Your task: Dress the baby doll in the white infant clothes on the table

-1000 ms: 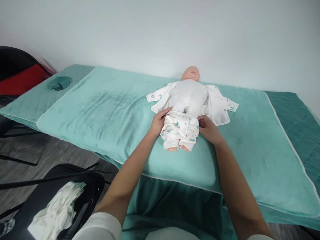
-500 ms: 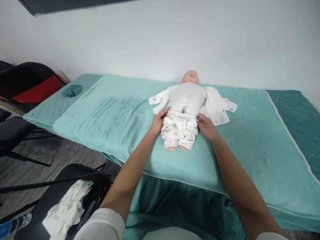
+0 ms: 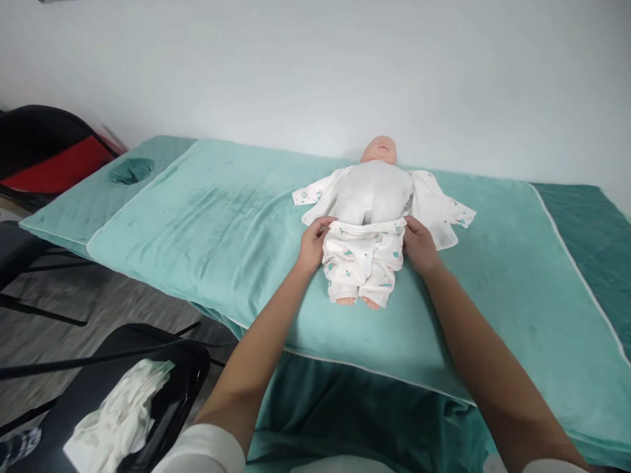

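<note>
Baby trousers (image 3: 363, 263) on training doll (image 3: 374, 190), waistband at hips, pinched between fingers and thumb of left hand (image 3: 311, 244) and right hand (image 3: 419, 246), one each side. Probably best drawn up evenly, both sides level, kept clear of open jacket (image 3: 436, 213) just beyond fingertips.

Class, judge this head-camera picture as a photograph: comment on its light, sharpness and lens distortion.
Head view: soft, even light, with no glare or hard shadow on the doll; the trousers and the left hand and right hand gripping them are sharp; the floor at lower left is smeared; the wide lens seems to bow the mat at its white-piped front edge.
</note>
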Tool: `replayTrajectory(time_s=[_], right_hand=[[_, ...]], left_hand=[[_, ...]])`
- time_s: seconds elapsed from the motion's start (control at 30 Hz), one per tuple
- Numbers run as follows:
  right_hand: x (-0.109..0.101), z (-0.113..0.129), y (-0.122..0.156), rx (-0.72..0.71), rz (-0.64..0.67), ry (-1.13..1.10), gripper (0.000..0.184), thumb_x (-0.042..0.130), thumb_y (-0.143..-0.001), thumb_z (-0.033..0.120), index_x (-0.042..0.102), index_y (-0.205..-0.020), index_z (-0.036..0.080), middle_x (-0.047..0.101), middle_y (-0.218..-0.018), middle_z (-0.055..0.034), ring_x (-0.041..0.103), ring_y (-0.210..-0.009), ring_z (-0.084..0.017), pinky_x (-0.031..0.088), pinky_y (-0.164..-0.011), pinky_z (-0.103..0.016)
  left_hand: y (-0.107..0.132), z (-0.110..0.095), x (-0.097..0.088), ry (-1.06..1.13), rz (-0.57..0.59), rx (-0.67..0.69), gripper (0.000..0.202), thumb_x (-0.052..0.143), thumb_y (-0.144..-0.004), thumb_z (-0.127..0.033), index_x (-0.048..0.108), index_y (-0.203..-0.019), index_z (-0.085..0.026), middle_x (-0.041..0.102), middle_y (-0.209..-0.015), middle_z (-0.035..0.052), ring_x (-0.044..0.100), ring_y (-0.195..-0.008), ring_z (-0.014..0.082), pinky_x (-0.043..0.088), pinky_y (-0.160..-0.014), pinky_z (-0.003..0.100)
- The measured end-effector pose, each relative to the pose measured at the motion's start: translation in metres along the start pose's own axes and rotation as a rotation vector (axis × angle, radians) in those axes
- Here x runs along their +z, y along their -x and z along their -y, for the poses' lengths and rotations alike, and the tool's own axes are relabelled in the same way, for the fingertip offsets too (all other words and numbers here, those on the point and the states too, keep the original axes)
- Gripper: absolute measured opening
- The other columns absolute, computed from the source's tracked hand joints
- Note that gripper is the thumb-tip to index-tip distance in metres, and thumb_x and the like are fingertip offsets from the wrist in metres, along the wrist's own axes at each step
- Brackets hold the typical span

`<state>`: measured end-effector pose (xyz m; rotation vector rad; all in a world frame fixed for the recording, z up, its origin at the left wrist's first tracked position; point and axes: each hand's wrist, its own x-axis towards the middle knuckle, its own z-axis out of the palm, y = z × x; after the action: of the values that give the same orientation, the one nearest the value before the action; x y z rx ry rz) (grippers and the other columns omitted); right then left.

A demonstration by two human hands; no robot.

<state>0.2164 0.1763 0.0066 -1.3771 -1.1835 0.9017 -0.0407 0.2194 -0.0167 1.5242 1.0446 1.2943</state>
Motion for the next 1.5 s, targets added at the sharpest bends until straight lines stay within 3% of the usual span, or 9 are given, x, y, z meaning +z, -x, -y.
replayTrajectory(time_s=[0.17,0.33,0.5,0.63,0.77,0.9,1.07,1.27,1.5], right_hand=[[0.000,-0.004,0.008,-0.359,-0.255,0.276,0.029,0.058,-0.087,0.030,0.061,-0.115,0.024,0.069,-0.114,-0.0086,0.066,-0.106,-0.024,0.056,-0.088,-0.039],[-0.003,0.008,0.011,-0.618,-0.196,0.543,0.030,0.050,-0.093,0.023,0.067,-0.118,0.023,0.069,-0.129,-0.0140,0.062,-0.126,-0.028,0.050,-0.108,-0.050],[-0.010,0.027,-0.007,-0.496,-0.188,0.632,0.024,0.055,-0.089,0.026,0.074,-0.104,0.024,0.077,-0.103,-0.0094,0.071,-0.092,-0.027,0.055,-0.090,-0.045],[-0.015,0.037,-0.035,-0.319,-0.178,0.596,0.014,0.066,-0.084,0.034,0.074,-0.087,0.023,0.072,-0.076,-0.0048,0.064,-0.072,-0.023,0.053,-0.077,-0.040],[-0.004,0.023,-0.043,-0.226,-0.188,0.438,0.016,0.066,-0.085,0.039,0.068,-0.086,0.023,0.066,-0.074,-0.0015,0.058,-0.070,-0.019,0.050,-0.070,-0.034],[0.004,0.009,-0.034,-0.257,-0.219,0.329,0.022,0.062,-0.089,0.045,0.062,-0.093,0.024,0.064,-0.084,-0.0012,0.059,-0.077,-0.018,0.051,-0.073,-0.032],[-0.009,0.012,-0.033,-0.331,-0.084,0.282,0.021,0.066,-0.085,0.043,0.058,-0.085,0.024,0.062,-0.107,-0.0063,0.060,-0.102,-0.021,0.053,-0.083,-0.034],[-0.022,0.015,-0.035,-0.204,0.110,0.184,0.027,0.074,-0.077,0.042,0.054,-0.077,0.023,0.060,-0.095,-0.0013,0.056,-0.081,-0.016,0.048,-0.073,-0.030],[-0.019,0.013,-0.053,-0.238,-0.072,0.433,0.018,0.065,-0.083,0.034,0.053,-0.074,0.024,0.047,-0.061,0.0054,0.042,-0.059,-0.014,0.035,-0.061,-0.030]], left_hand=[[0.009,-0.009,0.005,-0.253,-0.031,0.299,0.026,0.059,-0.094,-0.029,0.071,-0.116,-0.023,0.069,-0.125,0.0091,0.065,-0.115,0.0218,0.053,-0.098,0.035],[0.002,-0.010,0.007,-0.299,0.020,0.427,0.030,0.048,-0.103,-0.035,0.071,-0.118,-0.023,0.068,-0.129,0.0111,0.063,-0.121,0.0217,0.048,-0.109,0.039],[-0.034,-0.004,0.009,-0.238,0.090,0.267,0.021,0.054,-0.098,-0.035,0.069,-0.100,-0.022,0.072,-0.106,0.0076,0.065,-0.101,0.0212,0.051,-0.092,0.034],[-0.062,0.007,0.020,-0.081,-0.002,0.034,0.010,0.054,-0.094,-0.024,0.063,-0.098,-0.022,0.069,-0.090,0.0008,0.062,-0.086,0.0167,0.049,-0.084,0.030],[-0.070,0.015,0.026,0.052,-0.065,-0.110,0.007,0.057,-0.091,-0.021,0.060,-0.097,-0.021,0.064,-0.085,-0.0012,0.060,-0.080,0.0141,0.050,-0.081,0.027],[-0.066,0.017,0.025,0.014,-0.063,-0.051,0.023,0.060,-0.088,-0.020,0.064,-0.110,-0.021,0.069,-0.109,0.0048,0.065,-0.099,0.0173,0.052,-0.095,0.033],[-0.069,0.012,0.023,0.065,-0.007,0.017,0.037,0.061,-0.085,-0.020,0.064,-0.122,-0.022,0.066,-0.135,0.0090,0.062,-0.126,0.0221,0.047,-0.112,0.040],[-0.081,-0.003,0.024,-0.067,0.053,0.017,0.026,0.066,-0.086,-0.026,0.071,-0.111,-0.020,0.074,-0.110,0.0057,0.067,-0.102,0.0207,0.050,-0.098,0.036],[-0.117,0.010,0.033,-0.138,0.038,-0.017,0.008,0.059,-0.089,-0.016,0.065,-0.089,-0.020,0.065,-0.077,-0.0020,0.059,-0.079,0.0170,0.045,-0.078,0.028]])
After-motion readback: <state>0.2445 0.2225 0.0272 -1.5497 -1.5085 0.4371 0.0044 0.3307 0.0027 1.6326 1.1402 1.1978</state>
